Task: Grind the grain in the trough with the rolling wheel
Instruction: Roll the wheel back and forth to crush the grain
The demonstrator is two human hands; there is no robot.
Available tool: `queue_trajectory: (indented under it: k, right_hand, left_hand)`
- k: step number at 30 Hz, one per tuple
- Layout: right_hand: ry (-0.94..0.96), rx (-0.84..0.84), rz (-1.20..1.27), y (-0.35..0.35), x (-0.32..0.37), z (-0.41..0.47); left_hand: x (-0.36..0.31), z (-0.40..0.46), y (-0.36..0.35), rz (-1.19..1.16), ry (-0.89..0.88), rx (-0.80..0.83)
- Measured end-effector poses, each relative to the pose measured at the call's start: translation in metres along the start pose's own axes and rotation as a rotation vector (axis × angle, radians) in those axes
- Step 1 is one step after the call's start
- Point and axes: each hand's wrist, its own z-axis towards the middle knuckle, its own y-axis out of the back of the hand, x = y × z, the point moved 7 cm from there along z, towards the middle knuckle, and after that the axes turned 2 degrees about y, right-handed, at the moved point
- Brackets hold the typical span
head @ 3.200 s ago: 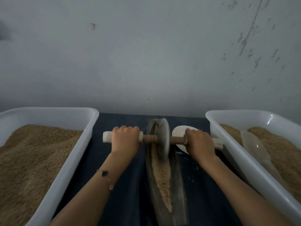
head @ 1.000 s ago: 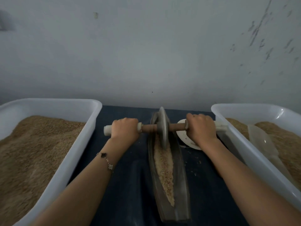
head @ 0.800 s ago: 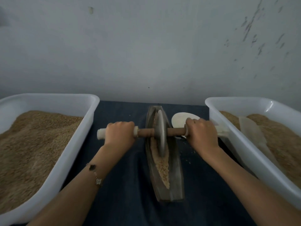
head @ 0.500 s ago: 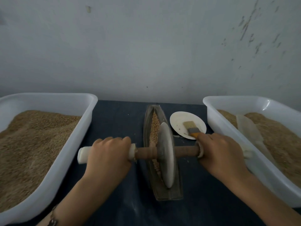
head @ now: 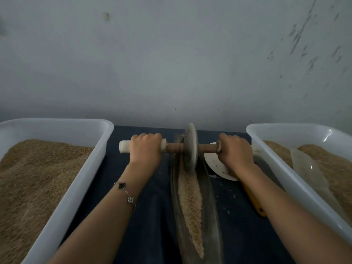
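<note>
Two white bins of grain, one (head: pixel 62 187) left of the trough (head: pixel 211 216), one (head: pixel 297 187) right of it, both well apart from it on a dark blue cloth (head: pixel 150 221). Trough itself long, narrow, boat-shaped, running away toward the wall, a strip of grain (head: pixel 190 204) along its bottom. Rolling wheel (head: pixel 190 147) upright on edge at the trough's far end, rim down in the groove, wooden axle (head: pixel 174 147) crosswise above the trough. Left hand (head: pixel 145 149) left of the trough, fingers curled tight round the white handle end of the axle; right hand (head: pixel 235 151) right of the trough, clamped likewise round the other end. Wheel midway between the two fists. Clear scoop (head: pixel 312 172) half-buried in the right bin. Small white dish (head: pixel 217 164) just right of the trough, partly under the right hand. Orange-handled tool (head: pixel 254 202) beside it, mostly hidden by the forearm. Bracelet (head: pixel 125 193) on the left wrist.
</note>
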Motion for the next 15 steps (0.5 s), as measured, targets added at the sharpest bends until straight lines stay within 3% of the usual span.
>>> queue_trajectory:
  k: [7, 15]
  right_hand:
    - [0.040, -0.098, -0.035, 0.008, 0.006, -0.004]
    - [0.085, 0.110, -0.077, 0.054, 0.016, -0.097]
  left_hand:
    - [0.004, -0.004, -0.004, -0.019, -0.006, -0.001]
    - [0.002, -0.092, 0.027, -0.018, -0.076, 0.148]
